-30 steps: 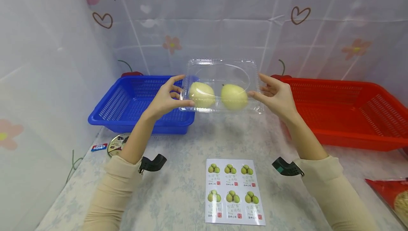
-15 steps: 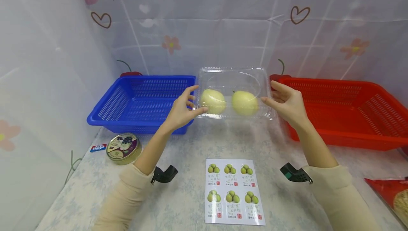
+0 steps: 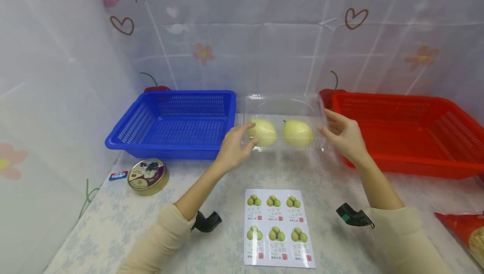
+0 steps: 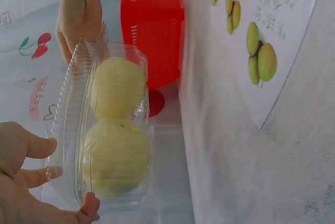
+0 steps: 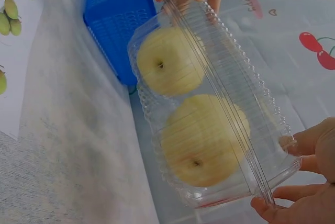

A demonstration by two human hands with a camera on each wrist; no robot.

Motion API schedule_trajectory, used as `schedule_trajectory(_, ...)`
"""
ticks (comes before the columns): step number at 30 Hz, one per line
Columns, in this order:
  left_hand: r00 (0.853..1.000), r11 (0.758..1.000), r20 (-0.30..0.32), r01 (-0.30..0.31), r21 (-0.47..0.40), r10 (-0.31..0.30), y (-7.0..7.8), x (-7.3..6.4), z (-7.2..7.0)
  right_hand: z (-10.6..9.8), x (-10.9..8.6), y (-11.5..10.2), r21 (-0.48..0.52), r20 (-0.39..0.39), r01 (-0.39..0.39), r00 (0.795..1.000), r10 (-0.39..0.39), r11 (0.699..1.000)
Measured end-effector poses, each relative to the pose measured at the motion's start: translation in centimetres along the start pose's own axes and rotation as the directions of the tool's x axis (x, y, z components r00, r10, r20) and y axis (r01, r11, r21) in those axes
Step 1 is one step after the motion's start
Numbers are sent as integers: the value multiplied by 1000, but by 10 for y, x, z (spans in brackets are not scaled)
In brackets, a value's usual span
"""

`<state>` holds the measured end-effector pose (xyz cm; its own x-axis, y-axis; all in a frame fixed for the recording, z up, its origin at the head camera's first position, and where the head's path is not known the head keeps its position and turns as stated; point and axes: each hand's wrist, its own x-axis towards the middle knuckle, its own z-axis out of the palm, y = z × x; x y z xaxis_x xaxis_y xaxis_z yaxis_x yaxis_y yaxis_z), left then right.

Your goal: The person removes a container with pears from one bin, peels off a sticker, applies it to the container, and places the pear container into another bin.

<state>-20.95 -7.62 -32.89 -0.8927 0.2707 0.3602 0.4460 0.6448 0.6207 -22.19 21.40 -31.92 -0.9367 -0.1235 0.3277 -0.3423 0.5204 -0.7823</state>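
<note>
A clear plastic clamshell box with its lid closed is held between my hands near the back of the table. Two pale yellow-green pears sit side by side inside it. My left hand grips the box's left end, fingers and thumb spread over its edge. On the opposite end, my right hand holds the right edge with its thumb at the front. The right wrist view shows the pears through the ribbed wall, with right-hand fingers at the rim.
A blue basket stands left, a red basket right. A pear sticker sheet lies in front. A round tin and a small blue-red packet are at left. A red bag lies at the right edge.
Both hands have carried the box with the pears lower and to the right. The left forearm has swung right, so the tin now shows fully.
</note>
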Motion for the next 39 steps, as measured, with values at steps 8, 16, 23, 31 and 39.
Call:
schedule_trajectory(8, 999, 990, -37, -1, 141, 7, -2, -11, 18, 9, -6, 13, -14, 17, 56, 998, -56, 998)
schedule_trajectory(16, 1000, 985, -6, 13, 173, -13, -5, -20, 28, 19, -9, 21, -78, 56, 10, 998, -6, 997)
schedule_trajectory(23, 1000, 987, 5, -5, 158, 5, -10, -23, 32, 24, -11, 22, -99, 83, -20, 996, 28, 995)
schedule_trajectory(31, 999, 989, 35, -9, 149, 4, -16, -26, 33, 31, -13, 25, -86, 97, -9, 995, 17, 996)
schedule_trajectory(39, 998, 991, 49, 40, 130, -47, -20, -28, 37, 36, -14, 28, -85, 97, 0, 995, 8, 996)
